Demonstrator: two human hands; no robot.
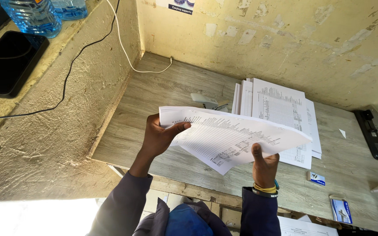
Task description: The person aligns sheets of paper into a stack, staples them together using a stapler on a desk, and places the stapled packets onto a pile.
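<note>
Both arms come up from the bottom edge in dark sleeves, elbows bent, holding a sheaf of printed sheets (228, 135) up over the wooden table (162, 91). The left hand (160, 135) sits at about 9 o'clock of the sheaf — fingers curled under the paper, thumb laid across the top near the left edge, so it's pinching that corner. The right hand (264, 164) is at roughly 5 o'clock of the sheaf, thumb pointing straight up and pressed on the top face, the other fingers hidden behind the paper — clamped on the lower edge. A yellow band and a dark wristband (264, 189) sit on that wrist.

The sheets are covered in fine printed tables and tilt down toward the person; a lower sheet droops out underneath.

At 1 o'clock from the sheaf a stack of similar printed pages (281, 107) lies flat on the table, partly fanned. A pale stapler (206, 102) rests just beside that stack, at its 9 o'clock. Off at 3 o'clock lies a long black punch-like tool (372, 131). Two small blue-and-white boxes (316, 178) (341, 211) sit at 4 to 5 o'clock near the table's front edge; can't tell what's in them.

Up at 10 o'clock, on the rough ledge, stand two clear blue water bottles (33, 15) with liquid in them, a dark phone (7, 63) just below, and cables trailing down.
</note>
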